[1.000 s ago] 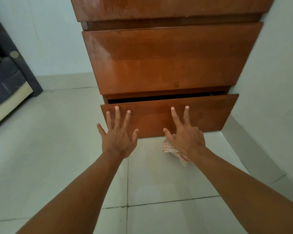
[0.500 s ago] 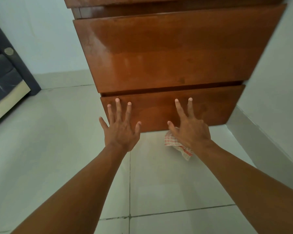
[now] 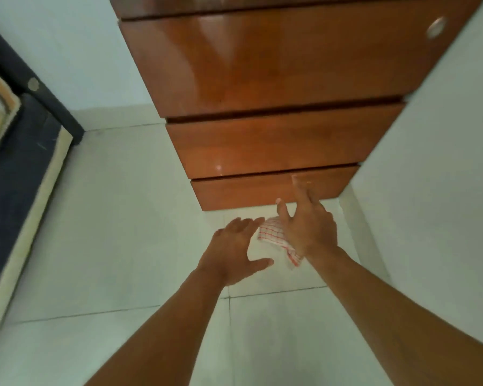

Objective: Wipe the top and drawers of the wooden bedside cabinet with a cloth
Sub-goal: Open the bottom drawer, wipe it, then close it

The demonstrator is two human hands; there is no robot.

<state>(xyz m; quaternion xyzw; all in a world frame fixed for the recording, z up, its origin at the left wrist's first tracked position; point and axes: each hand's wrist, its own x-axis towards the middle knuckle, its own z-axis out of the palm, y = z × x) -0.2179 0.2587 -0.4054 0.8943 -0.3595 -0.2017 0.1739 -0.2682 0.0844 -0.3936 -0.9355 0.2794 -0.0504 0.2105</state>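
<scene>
Tiled floor (image 3: 123,246); three drawers (image 3: 271,146), two hands (image 3: 271,240), one cloth (image 3: 273,235).

My count, from the cabinet (image 3: 276,79) outward

Three drawer fronts (image 3: 271,146) on it, I think; below, one checked cloth (image 3: 273,235), my two hands (image 3: 234,252); left, one bed frame (image 3: 20,151).

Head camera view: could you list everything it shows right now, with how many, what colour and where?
Wooden cabinet: one, glossy brown, top centre, against the right wall.
Bottom drawer: one, brown, lowest front, shut.
Round metal fitting: one, silver, cabinet's upper right.
Cloth: one, white with red checks, under the right hand.
Bed: one, dark blue and cream, left edge.
Floor: pale tiles.
Left hand: open, reaching toward the cloth.
Right hand: fingers spread, cloth beneath the palm.
</scene>
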